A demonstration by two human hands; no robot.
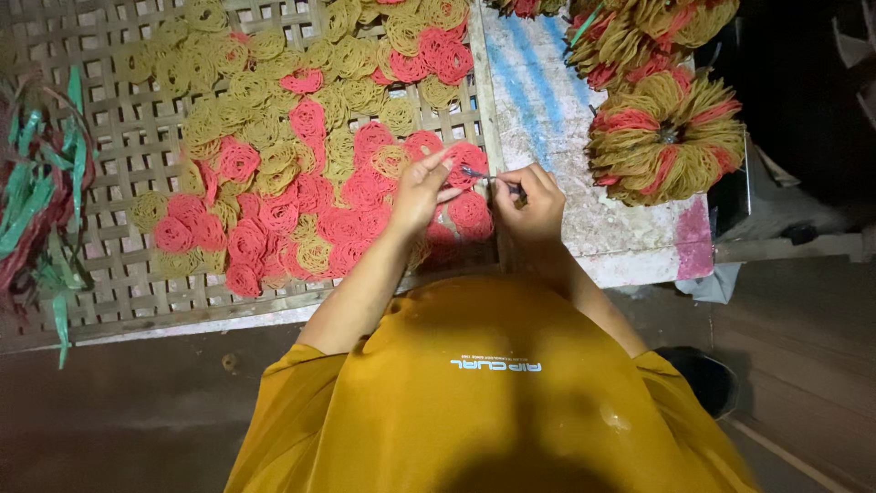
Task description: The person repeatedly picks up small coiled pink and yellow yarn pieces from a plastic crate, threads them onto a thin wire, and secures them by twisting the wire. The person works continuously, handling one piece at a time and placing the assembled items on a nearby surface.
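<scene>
My left hand [422,190], fingers half curled, pinches one end of a thin metal tool [481,174]; my right hand [534,203], closed, grips the other end. Red and yellow coiled rounds [301,196] cover the woven bamboo tray [137,155] beyond my left hand; bundled rounds [666,137] sit past my right.

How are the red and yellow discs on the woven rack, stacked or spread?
Spread: the discs lie flat, overlapping slightly, across the woven rack, not piled.

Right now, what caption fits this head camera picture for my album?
Two hands, left hand and right hand, pinch a thin strip over red and yellow noodle-like coils spread on a woven bamboo tray.
</scene>
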